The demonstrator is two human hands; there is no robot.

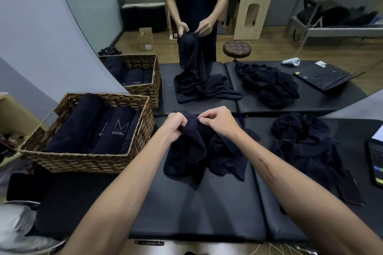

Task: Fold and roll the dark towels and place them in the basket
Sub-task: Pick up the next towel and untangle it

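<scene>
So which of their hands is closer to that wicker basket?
Left. The left hand grips the dark towel just right of the basket; the right hand pinches it farther right.

A fitness or pilates studio with a mirrored wall: a black padded massage table [196, 209] stands against the mirror [269, 6], which reflects a wooden ladder barrel [251, 6], a round tufted stool [237, 47], wood flooring and wicker baskets [83, 159] of rolled logo towels [116, 128].

The black padded table [196, 209] carries a crumpled dark towel [207, 151], a towel heap [304, 143] and a wicker basket [83, 159].
</scene>
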